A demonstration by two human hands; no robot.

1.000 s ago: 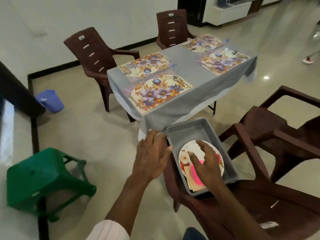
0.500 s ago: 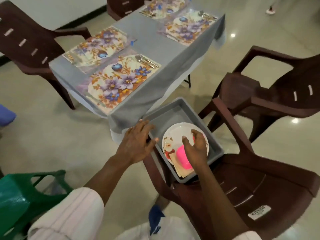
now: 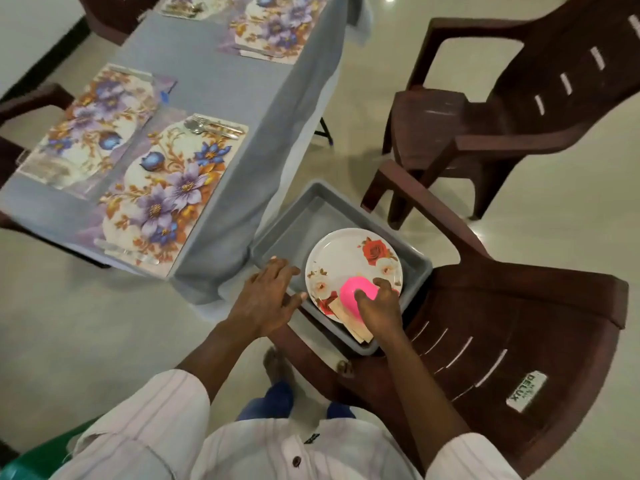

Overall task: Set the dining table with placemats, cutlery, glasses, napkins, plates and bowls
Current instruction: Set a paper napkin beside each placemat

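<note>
A grey tray point(image 3: 346, 199) is set on a brown chair point(image 3: 502, 341). Inside the tray a flowered plate point(image 3: 346, 258) is laid, and a pink bowl point(image 3: 351, 293) on it is gripped by the right hand point(image 3: 379, 310). The tray's left rim is touched by the left hand point(image 3: 266, 296).

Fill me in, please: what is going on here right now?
A person is setting the table. Their right hand grips a pink cup on the floral plate inside a grey tub that sits on a brown chair; the left hand rests on the tub's rim. The table carries floral placemats, with cutlery on the nearest one, but no plates visible.
</note>
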